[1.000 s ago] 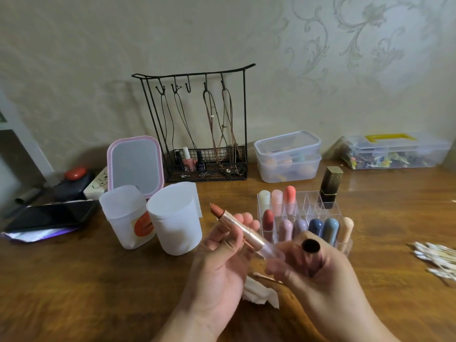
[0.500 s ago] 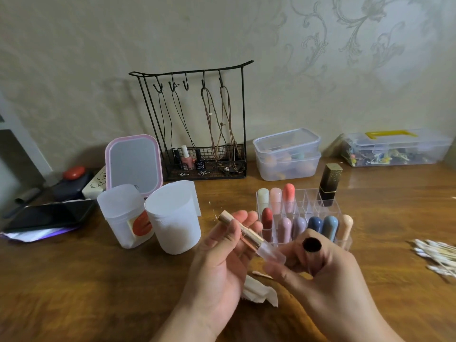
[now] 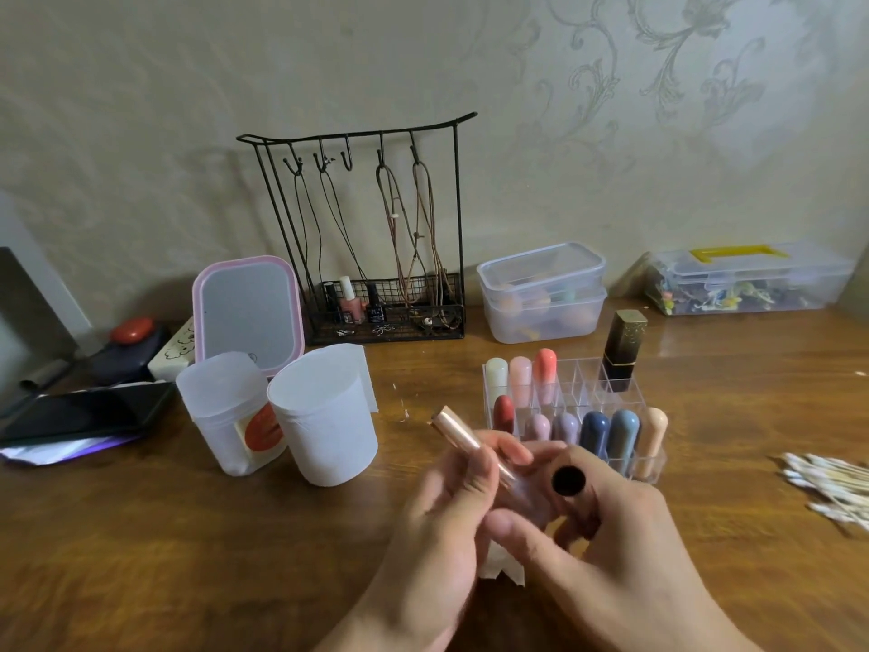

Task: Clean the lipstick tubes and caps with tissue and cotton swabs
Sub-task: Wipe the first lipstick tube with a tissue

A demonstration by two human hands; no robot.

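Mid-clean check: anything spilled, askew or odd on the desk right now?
Nothing spilled or broken. Only loose ends: cotton swabs lie in a scattered pile at the desk's right edge, and a crumpled tissue sits under the hands. The lipsticks in the clear organizer stand upright.

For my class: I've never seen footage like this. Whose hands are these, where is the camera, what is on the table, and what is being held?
There is no machine here: a person wears one wide-angle camera on the head, looking down at their own hands. The left hand grips a rose-gold lipstick tube. The right hand holds its dark cap, open end towards the camera. On the wooden table stand a clear organiser of lipsticks, a tissue roll, a pile of cotton swabs and a pink-framed mirror. A crumpled tissue lies under the hands.
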